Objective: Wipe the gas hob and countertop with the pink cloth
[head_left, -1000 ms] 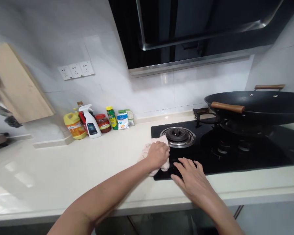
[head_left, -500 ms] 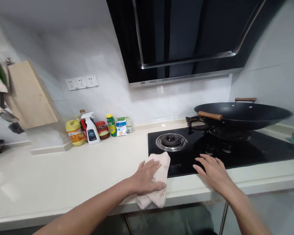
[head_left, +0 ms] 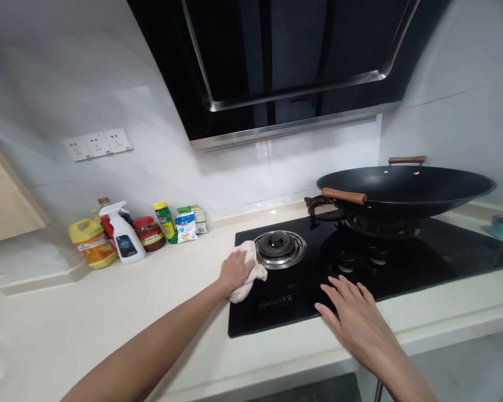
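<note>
My left hand (head_left: 236, 272) presses a pale cloth (head_left: 248, 283) against the left edge of the black gas stove (head_left: 285, 312). The cloth lies partly on the glass and touches or nearly touches the ring of the left burner (head_left: 280, 249). Its fingers are curled onto the fabric, with the tips partly hidden. My right hand (head_left: 354, 315) hovers or rests at the stove's front edge, fingers spread and holding nothing; contact with the glass is unclear. Just beyond it stand two control knobs (head_left: 346, 261).
A large black wok (head_left: 402, 192) with wooden handles sits over the right burner. Along the back wall stand a yellow jug (head_left: 93, 244), a white spray bottle (head_left: 126, 240), a red-lidded jar (head_left: 150, 234), a green canister (head_left: 166, 223) and packets (head_left: 186, 228). A range hood (head_left: 285, 67) overhangs the stove.
My left hand has slid the cloth from the counter's front edge away from me, up beside the left burner. The view has turned right; my right hand stays near the stove's front, fingers still spread.
</note>
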The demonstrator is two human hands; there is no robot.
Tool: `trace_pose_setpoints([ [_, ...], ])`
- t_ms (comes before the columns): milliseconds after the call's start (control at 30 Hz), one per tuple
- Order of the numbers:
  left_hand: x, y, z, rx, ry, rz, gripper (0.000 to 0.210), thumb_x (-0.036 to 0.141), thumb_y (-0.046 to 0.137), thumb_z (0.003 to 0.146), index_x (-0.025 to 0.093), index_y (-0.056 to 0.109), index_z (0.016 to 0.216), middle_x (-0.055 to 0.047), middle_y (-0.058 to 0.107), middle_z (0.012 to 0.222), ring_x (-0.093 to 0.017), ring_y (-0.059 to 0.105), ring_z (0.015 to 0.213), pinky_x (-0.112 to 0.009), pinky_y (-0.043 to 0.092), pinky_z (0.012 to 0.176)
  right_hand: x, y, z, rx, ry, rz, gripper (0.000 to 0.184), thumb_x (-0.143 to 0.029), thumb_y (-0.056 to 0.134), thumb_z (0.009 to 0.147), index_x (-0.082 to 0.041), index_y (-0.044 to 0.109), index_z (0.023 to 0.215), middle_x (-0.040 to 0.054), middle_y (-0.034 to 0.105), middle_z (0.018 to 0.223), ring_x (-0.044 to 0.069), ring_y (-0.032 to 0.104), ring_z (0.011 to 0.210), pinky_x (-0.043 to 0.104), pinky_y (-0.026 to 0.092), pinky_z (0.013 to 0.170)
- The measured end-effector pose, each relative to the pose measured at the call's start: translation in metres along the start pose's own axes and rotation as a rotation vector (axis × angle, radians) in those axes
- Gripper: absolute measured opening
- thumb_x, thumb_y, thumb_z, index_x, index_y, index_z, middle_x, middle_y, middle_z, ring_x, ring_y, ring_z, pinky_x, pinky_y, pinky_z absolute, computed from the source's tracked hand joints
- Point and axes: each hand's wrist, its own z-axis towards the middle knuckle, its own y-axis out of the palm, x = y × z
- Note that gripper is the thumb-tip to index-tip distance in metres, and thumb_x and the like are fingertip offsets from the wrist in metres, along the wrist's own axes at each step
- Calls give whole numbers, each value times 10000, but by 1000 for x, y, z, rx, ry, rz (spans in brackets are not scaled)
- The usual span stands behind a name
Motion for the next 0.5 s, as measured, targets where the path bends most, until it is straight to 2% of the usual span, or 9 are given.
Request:
trace_pose_setpoints([
  [167,-3,3,76,31,-76,39,431,443,307,1045,200,555,1301,-139,582,1399,-301,517,1310,-440,410,1050,-1,-1,0,37,-29,18,413,-477,459,986,-212,690,1203,116,651,1314,369,514,1300,634,364,1079],
  [267,-2,4,120,9,-117,55,379,427,378,1053,194,586,1268,-135,602,1357,-303,562,1247,-465,466,999,-1,-2,1,47,-41,48,374,-476,480,983,-239,689,1184,99,658,1301,364,519,1292,642,348,1085],
  [400,14,9,180,-34,-111,55,351,364,612,980,172,589,1273,-102,607,1279,-241,633,1082,-453,554,911,1,-4,3,62,-70,80,344,-492,515,966,-271,683,1167,78,673,1274,364,542,1269,641,355,1073],
  [500,33,15,219,-71,-53,30,357,356,621,975,169,585,1277,-100,607,1272,-237,637,1070,-445,562,896,3,-5,6,79,-108,69,348,-515,527,951,-285,685,1159,69,693,1236,365,570,1234,630,391,1042],
])
